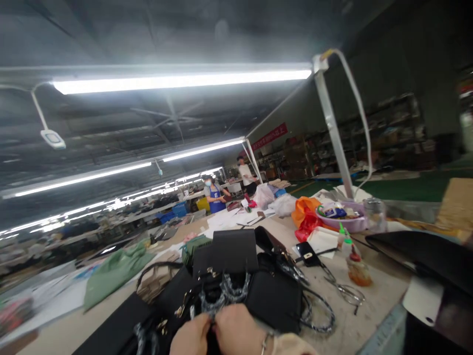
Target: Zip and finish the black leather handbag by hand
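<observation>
At the bottom centre of the head view, my left hand [191,336] and my right hand [238,329] are side by side, their closed fingers almost touching. Both pinch something dark whose shape I cannot make out. A bracelet circles my right wrist. Black bags [234,249] with gold-coloured clasps are piled just beyond and around the hands. Handles wrapped in clear plastic [236,288] rise from the pile close to my fingers. Another black bag [275,301] lies to the right of my right hand.
On the table [332,325] at right are scissors [349,294], a phone-like black item [307,253], glue bottles [358,271] and a pink basket [354,217]. Green fabric [116,273] lies left. A lamp post [334,133] stands at right. Two people are farther back.
</observation>
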A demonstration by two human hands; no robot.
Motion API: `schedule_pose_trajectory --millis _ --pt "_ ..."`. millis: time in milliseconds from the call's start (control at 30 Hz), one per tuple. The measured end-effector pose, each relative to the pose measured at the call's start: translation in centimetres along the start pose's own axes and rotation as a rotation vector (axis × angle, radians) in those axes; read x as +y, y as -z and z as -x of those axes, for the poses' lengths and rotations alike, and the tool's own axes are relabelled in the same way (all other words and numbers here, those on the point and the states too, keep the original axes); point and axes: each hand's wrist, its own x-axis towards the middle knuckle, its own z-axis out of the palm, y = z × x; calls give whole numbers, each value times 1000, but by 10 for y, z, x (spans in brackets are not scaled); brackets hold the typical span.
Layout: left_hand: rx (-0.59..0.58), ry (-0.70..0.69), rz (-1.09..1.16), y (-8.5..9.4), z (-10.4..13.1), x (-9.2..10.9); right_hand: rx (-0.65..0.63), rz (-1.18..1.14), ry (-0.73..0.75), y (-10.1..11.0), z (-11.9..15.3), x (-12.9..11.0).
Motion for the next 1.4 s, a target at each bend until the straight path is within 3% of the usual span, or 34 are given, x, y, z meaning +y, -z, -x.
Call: schedule_pose_trajectory --millis 33,133,233,400,700,1000,1167,1233,1400 --pt "-11 -1 19 -4 -1 -3 -16 40 -20 5 2 -2" --pt "100 -60 208 -14 -2 -11 -76 -6 -53 11 3 2" --pt "88 -62 299 -21 -1 -19 -120 -39 -63 7 2 11" --pt "75 -110 695 -28 4 -27 -127 -38 -50 7 1 14" --pt "112 -53 606 -30 -8 -22 -148 -19 -19 9 3 16" --pt "135 -79 585 -21 -3 -15 -125 -16 7 8 0 10" --pt "150 -3 656 -28 -5 -18 -99 -18 5 8 2 6" --pt "150 30 753 -31 -4 -19 -88 -21 8 9 2 6" --pt "53 208 1325 -26 18 -25 -63 -29 21 9 3 5"
